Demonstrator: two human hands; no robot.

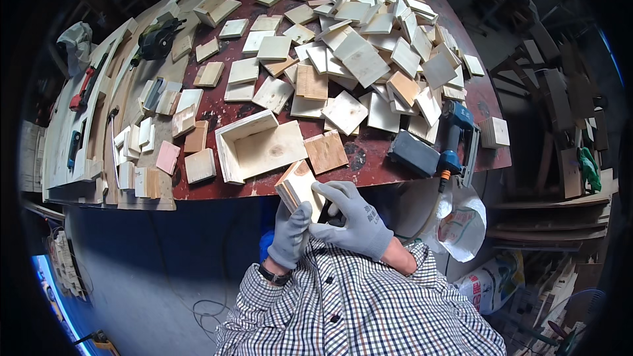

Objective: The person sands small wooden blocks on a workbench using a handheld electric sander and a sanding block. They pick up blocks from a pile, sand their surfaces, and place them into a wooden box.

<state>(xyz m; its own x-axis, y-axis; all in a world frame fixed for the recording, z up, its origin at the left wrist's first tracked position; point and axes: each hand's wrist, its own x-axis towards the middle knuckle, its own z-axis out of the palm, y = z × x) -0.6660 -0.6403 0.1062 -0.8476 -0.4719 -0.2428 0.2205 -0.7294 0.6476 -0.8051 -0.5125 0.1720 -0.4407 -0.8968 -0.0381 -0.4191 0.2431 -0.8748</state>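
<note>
A small stack of wooden blocks is held tilted just in front of the table's near edge. My left hand, in a grey glove, is closed round its lower left side. My right hand, gloved the same way, grips the right side, with fingers at the upper edge and the thumb lower down. The palm sides of both hands are hidden. Just beyond the stack sit a partly built wooden box, open at the top, and a flat orange-brown wooden piece.
A large heap of square wooden pieces covers much of the dark red table. A blue nail gun with a hose lies at the right edge. Long boards at the left carry a red-handled tool and a black-green power tool.
</note>
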